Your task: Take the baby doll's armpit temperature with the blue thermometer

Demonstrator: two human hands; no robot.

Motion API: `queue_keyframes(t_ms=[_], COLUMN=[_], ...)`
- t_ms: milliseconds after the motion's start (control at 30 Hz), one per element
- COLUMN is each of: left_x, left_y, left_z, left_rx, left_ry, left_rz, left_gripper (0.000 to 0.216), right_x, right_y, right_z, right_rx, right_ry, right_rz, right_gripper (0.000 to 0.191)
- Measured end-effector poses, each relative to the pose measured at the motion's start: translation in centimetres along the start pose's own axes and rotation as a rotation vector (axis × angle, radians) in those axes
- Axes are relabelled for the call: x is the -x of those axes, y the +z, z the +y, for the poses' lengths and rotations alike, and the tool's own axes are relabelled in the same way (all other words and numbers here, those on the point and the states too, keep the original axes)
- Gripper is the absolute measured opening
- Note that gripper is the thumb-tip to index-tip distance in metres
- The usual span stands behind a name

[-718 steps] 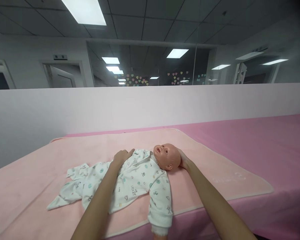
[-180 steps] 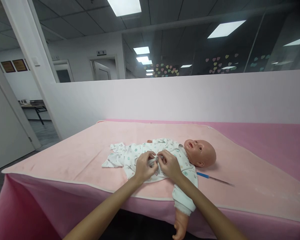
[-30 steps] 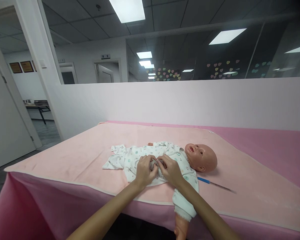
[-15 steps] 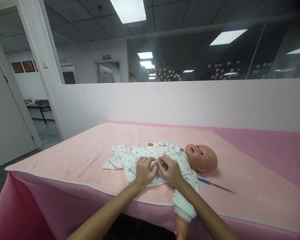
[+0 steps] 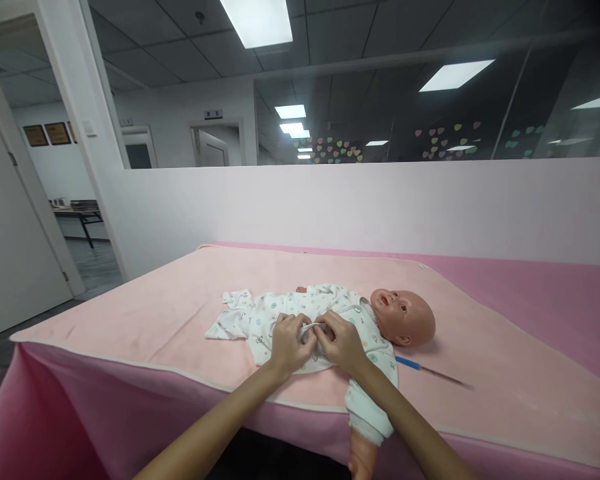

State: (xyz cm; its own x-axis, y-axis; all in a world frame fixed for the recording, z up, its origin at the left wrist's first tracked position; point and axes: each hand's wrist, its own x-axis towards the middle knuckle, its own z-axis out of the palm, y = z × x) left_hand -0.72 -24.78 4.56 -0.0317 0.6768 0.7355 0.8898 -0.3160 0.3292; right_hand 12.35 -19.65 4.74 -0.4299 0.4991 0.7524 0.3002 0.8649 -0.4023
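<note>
A baby doll [image 5: 405, 317] lies on its back on the pink-covered table, its head to the right and one arm hanging over the front edge. It wears a white printed romper [image 5: 267, 307]. Over the doll's middle, my left hand [image 5: 293, 340] pinches the edge of the romper's cloth. My right hand [image 5: 339, 339] grips the same edge close beside it, the fingers of both hands nearly touching. A white strip of the edge shows between them; the fingertips hide any fastener there.
By the doll's shoulder lies a thin rod with a blue handle [image 5: 408, 363]. A peach blanket [image 5: 145, 320] with a white border covers the table over a pink cloth [image 5: 555, 300]. Behind stands a low white wall [image 5: 330, 207] with glass above; a door [image 5: 15, 213] is at left.
Almost nothing differs. Both hands stay on the romper's edge, with only a slight shift of the fingers.
</note>
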Motion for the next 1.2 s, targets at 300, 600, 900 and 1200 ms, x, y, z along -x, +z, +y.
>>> queue_keyframes(t_ms=[300, 600, 900, 1200], left_x=[-0.12, -0.16, -0.08, 0.16], left_y=[-0.29, -0.34, -0.17, 0.20], left_z=[0.32, 0.45, 0.22, -0.36], left_rx=[-0.055, 0.008, 0.074, 0.195], left_ry=[0.008, 0.019, -0.002, -0.021], left_rz=[-0.020, -0.025, -0.025, -0.014], left_gripper=[0.002, 0.009, 0.011, 0.013], right_x=[0.01, 0.01, 0.04, 0.07], right_y=[0.15, 0.29, 0.44, 0.24], right_z=[0.11, 0.27, 0.46, 0.21], right_rx=[0.037, 0.044, 0.026, 0.024], right_ry=[-0.021, -0.023, -0.012, -0.003], right_rz=[0.015, 0.033, 0.039, 0.033], right_gripper=[0.009, 0.009, 0.011, 0.014])
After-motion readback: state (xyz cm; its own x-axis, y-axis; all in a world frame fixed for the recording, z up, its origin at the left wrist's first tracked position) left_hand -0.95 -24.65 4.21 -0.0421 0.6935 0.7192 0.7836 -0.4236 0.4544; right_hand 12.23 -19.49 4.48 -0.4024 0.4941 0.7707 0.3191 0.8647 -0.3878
